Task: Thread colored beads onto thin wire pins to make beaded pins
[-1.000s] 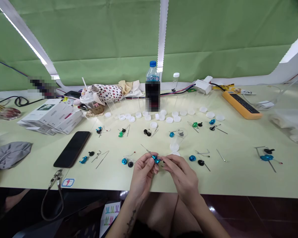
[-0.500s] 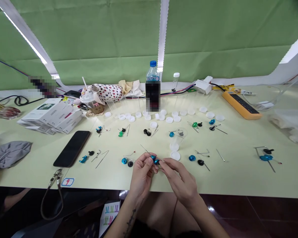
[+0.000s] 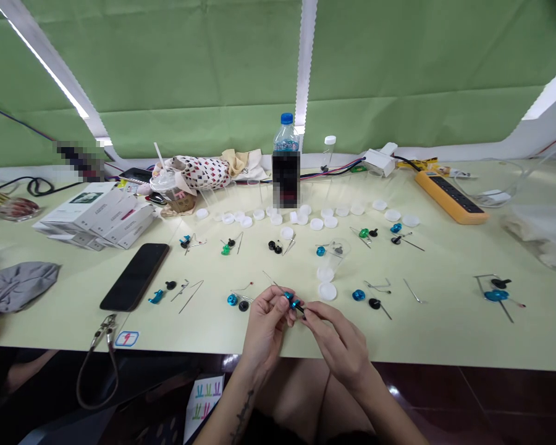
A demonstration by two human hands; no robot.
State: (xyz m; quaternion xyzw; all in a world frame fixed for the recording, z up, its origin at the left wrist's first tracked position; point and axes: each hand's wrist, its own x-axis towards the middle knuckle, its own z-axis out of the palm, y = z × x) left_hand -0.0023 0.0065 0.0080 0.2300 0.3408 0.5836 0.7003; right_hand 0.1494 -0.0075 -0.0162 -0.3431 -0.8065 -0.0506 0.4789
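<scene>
My left hand (image 3: 267, 318) is closed in a pinch on a small shiny blue metal part (image 3: 289, 297) above the table's front edge. A thin metal wire (image 3: 272, 279) sticks out from that hand up to the left. My right hand (image 3: 337, 337) has thumb and forefinger together on a short black piece (image 3: 301, 308) at the blue part's right end. The fingers hide some of both pieces. Beside my left hand lie a blue round part (image 3: 232, 300) and a black disc (image 3: 243, 306). Right of my right hand lie another blue part (image 3: 358, 295) and a black stemmed disc (image 3: 375, 303).
Similar sets of coloured parts and bent wires are spread over the table (image 3: 445, 334). White caps (image 3: 327, 291) and clear tubes stand behind. A dark phone (image 3: 134, 276), white boxes (image 3: 92, 213), a bottle (image 3: 286, 161) and an orange power strip (image 3: 451, 196) are also there.
My right fingertips have shifted slightly down and away from the blue part. More of the black piece now shows between the hands. My left hand has hardly moved.
</scene>
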